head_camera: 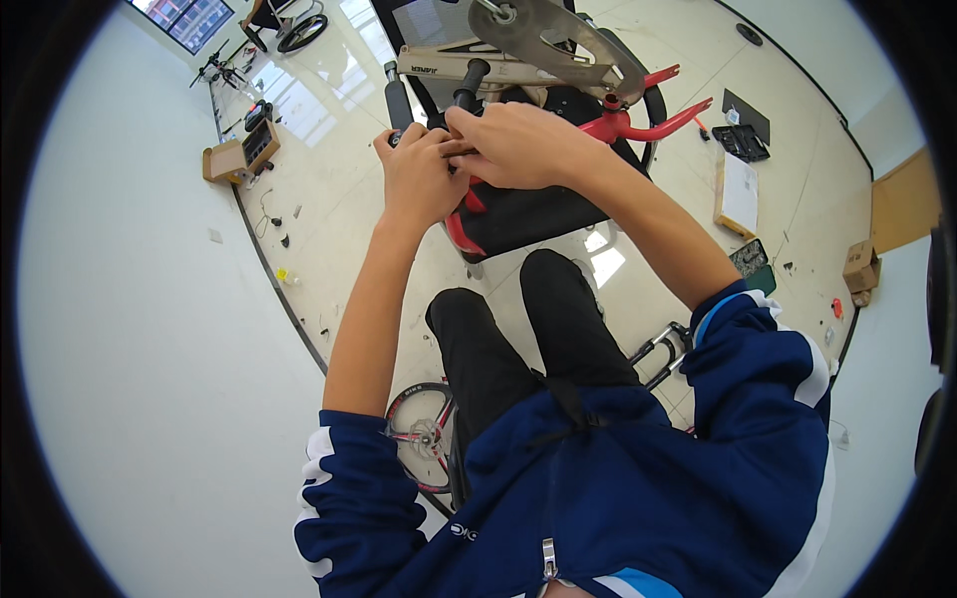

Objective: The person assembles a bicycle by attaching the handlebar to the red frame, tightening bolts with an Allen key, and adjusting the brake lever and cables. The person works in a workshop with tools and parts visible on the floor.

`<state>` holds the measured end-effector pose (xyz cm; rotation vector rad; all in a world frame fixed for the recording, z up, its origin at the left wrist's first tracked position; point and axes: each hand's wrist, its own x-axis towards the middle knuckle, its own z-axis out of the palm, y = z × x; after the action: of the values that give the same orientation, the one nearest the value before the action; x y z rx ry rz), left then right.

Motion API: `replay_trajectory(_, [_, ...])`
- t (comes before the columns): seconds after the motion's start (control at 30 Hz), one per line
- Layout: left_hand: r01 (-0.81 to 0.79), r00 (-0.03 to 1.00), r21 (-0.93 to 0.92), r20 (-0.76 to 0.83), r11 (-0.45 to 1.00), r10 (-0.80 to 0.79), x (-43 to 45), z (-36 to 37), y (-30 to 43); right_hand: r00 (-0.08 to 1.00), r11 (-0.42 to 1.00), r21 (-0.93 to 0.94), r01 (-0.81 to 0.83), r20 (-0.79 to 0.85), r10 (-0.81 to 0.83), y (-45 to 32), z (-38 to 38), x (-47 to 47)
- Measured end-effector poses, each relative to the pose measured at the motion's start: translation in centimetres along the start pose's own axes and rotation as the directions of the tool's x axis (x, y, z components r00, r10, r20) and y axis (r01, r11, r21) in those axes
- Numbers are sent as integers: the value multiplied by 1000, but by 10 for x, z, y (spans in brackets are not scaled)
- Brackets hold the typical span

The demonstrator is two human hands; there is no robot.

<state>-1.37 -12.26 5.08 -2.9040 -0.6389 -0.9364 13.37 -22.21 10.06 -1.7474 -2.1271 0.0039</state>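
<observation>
My left hand (pixel 422 176) and my right hand (pixel 523 146) meet over a black mesh office chair. Fingers of both are closed around a small dark bicycle part (pixel 457 149), mostly hidden by them. A black handlebar grip (pixel 472 84) rises just beyond the hands. Red bicycle frame tubes (pixel 658 133) lie on the black chair seat (pixel 538 217), partly under my right hand and forearm. Behind them are a pale frame member (pixel 441 66) bearing writing and a large grey metal bicycle part (pixel 553 41). How these parts join is hidden.
An open cardboard box (pixel 224 161) stands by the left wall. On the floor at right are a black tool case (pixel 740 142), a white-topped box (pixel 739 196) and another carton (pixel 861 267). A bicycle wheel (pixel 422 437) is beside my legs; a person sits far back.
</observation>
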Motion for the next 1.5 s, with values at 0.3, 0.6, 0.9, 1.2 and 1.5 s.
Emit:
replay_trajectory(0.3, [-147,988,-50,-54,988,144,-6,10,-21,769,696,-515,499,-107,-631,-29,-38,2])
replay_trajectory(0.6, [-117,993,27,1,993,117,0,6,-14,622,352,-656,668,233,-747,-15,-55,23])
replay_trajectory(0.9, [-82,993,-42,79,996,85,5,-9,-13,696,512,-602,612,103,-711,30,-60,28])
replay_trajectory(1.2, [-7,995,-110,95,994,18,3,-6,-18,829,793,-453,408,-179,-529,75,-34,18])
replay_trajectory(1.5, [-2,996,-104,91,995,11,4,-9,-11,906,969,92,227,-384,-176,81,-14,4])
